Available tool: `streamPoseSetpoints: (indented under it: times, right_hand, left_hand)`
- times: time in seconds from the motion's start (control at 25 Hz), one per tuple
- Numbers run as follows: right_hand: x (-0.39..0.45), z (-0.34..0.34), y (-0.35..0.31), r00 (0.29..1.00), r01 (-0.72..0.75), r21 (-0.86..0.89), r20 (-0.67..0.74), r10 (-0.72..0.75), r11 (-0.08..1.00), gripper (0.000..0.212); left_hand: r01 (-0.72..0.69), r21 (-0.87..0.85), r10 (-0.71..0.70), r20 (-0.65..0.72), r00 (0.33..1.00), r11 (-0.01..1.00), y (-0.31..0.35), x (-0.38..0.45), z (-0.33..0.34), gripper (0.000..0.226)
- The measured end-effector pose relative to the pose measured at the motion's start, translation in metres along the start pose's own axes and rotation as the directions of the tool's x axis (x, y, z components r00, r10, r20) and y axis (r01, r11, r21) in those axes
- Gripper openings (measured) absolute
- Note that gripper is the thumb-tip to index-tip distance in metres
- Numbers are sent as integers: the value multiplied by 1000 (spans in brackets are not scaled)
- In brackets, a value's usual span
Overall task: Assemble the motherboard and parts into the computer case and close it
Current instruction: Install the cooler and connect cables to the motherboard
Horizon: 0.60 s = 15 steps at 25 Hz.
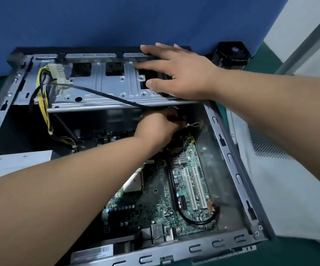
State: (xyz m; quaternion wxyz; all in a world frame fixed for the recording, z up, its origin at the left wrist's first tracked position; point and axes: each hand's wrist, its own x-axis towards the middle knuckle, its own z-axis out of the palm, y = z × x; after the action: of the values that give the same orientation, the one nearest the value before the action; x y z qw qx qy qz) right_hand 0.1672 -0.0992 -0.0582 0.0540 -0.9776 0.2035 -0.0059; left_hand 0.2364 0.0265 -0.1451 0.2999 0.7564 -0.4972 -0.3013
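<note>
Green bench, blue partition behind; open grey steel computer case (230,150) holds green motherboard (186,181), stiff but fragile, edges only; my left hand (159,125) pinches thin wiring; my right hand (176,72) lies flat, fingers straight, on hinged steel drive cage (105,87).

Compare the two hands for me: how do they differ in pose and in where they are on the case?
The right hand lies flat with fingers spread on the metal drive cage at the top of the computer case; the left hand is curled, reaching down under that cage. The right hand shows fully; the left hand's fingertips are hidden among cables, so its grip is unclear. Both arms are bare.
</note>
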Motion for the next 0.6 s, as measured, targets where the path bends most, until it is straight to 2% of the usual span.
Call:
streamPoseSetpoints:
  times: [0.24, 0.4, 0.6]
  right_hand:
    - [-1, -3, -3, 1000, -12, 15, 7, 12, 1000, 52]
    - [-2, -2, -5, 1000, -26, 19, 6, 26, 999, 50]
    - [-2, -2, -6, 999, -36, 26, 3, 36, 999, 50]
  left_hand:
    - [17, 12, -18, 29, 999, 1000, 3, 15, 14, 28]
    - [14, 73, -19, 62, 998, 997, 1, 18, 19, 19]
    - [-9, 168, 2, 43, 999, 986, 5, 30, 16, 36]
